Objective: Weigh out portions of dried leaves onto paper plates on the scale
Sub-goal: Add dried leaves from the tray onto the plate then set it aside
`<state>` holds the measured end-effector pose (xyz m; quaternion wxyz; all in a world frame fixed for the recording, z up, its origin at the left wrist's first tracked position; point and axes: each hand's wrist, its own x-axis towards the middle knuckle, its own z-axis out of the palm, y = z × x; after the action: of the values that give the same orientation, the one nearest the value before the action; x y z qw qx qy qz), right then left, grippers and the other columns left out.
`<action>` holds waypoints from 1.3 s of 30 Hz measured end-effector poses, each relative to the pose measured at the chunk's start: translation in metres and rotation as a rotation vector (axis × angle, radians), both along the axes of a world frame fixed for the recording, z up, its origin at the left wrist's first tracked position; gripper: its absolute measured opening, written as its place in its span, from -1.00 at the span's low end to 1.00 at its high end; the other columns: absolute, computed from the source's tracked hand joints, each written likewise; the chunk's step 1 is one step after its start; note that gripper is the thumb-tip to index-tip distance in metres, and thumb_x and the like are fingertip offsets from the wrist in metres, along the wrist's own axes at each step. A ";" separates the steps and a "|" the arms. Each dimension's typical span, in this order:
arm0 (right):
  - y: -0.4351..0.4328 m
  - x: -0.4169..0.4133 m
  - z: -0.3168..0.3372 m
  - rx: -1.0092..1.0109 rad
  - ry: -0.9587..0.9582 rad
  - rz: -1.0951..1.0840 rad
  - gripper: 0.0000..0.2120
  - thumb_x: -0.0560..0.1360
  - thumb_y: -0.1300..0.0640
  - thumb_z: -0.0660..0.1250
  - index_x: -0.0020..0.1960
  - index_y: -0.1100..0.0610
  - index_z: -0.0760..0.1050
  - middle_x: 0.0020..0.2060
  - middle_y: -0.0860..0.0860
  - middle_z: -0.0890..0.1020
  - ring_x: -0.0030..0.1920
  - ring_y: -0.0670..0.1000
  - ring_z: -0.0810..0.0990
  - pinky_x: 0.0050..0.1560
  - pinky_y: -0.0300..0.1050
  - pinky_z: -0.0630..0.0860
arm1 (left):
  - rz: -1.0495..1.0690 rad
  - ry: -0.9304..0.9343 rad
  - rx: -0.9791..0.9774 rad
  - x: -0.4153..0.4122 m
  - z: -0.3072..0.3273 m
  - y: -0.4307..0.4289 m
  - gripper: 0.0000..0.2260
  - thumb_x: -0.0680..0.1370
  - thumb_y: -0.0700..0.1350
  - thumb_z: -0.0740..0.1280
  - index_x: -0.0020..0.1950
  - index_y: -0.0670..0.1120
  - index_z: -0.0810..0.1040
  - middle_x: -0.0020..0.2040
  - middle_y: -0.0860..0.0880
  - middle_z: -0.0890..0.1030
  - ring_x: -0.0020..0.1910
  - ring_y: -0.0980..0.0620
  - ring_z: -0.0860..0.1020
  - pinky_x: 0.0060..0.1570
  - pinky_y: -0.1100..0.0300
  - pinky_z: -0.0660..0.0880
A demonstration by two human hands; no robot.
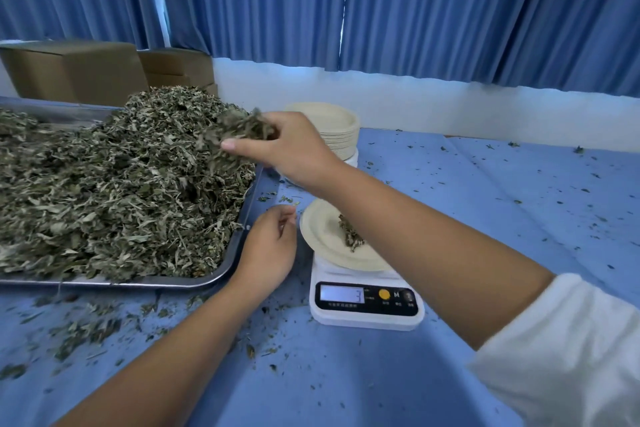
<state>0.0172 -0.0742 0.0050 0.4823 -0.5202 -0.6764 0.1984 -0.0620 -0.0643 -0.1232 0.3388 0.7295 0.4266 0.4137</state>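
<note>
Barely any leaves on plate

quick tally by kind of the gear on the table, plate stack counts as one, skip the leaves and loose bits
metal tray: 1
scale: 1
paper plate on the scale: 1
stack of paper plates: 1
total: 4
</note>
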 end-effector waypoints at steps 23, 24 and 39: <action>-0.073 0.117 -0.046 -0.310 -0.434 -0.197 -0.68 0.34 -0.05 0.55 0.05 -0.10 0.58 -0.04 -0.13 0.63 -0.06 -0.09 0.58 -0.11 -0.44 0.43 | -0.038 0.024 -0.023 0.005 -0.003 -0.002 -0.74 0.64 -0.15 0.15 0.32 -0.10 0.44 0.23 0.00 0.50 0.12 0.14 0.44 0.13 0.27 0.33; -0.073 0.118 -0.041 -0.302 -0.428 -0.193 -0.65 0.34 -0.06 0.55 0.09 -0.13 0.57 -0.01 -0.15 0.61 -0.05 -0.10 0.56 -0.09 -0.45 0.41 | -0.038 0.024 -0.025 0.005 -0.002 -0.002 -0.74 0.64 -0.15 0.15 0.32 -0.09 0.44 0.23 0.00 0.50 0.13 0.14 0.44 0.13 0.26 0.33; -0.059 0.118 -0.043 -0.285 -0.576 -0.159 -0.96 0.45 0.04 0.47 -0.11 -0.07 0.66 -0.19 -0.25 0.62 -0.14 -0.21 0.55 -0.19 -0.48 0.40 | -0.040 0.020 -0.017 0.005 -0.002 -0.003 -0.73 0.63 -0.18 0.15 0.32 -0.11 0.44 0.23 0.00 0.50 0.12 0.15 0.44 0.12 0.28 0.32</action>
<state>0.1352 -0.1335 -0.0383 0.2073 -0.6685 -0.7075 0.0974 -0.0571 -0.0676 -0.1250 0.3491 0.7390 0.4187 0.3959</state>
